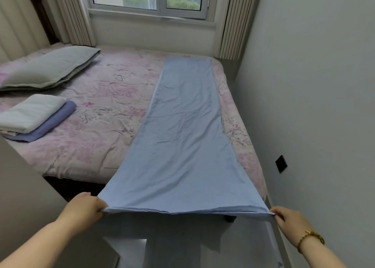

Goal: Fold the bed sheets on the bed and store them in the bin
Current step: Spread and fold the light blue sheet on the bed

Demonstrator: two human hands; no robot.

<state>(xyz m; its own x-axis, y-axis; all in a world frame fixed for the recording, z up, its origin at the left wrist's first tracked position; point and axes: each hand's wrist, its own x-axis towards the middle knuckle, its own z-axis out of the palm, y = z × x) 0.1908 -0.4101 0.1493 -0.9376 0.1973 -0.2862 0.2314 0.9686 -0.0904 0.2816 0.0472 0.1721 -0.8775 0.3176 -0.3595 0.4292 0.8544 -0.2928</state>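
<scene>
— Where do we have the blue sheet [182, 135]?
— It lies folded into a long strip down the right side of the bed [97, 109], with its near end lifted off the foot. Our left hand [85, 206] pinches one near corner and our right hand [290, 217] the other. The fingertips curl under the hem, out of sight.
— And further left?
— We see a folded stack [36, 117], white on purple, cut off at the edge of our view. We cannot count its layers.

Both hands, left [85, 204] and right [289, 217], pinch blue sheet [182, 135] corners over bed [91, 125].
</scene>
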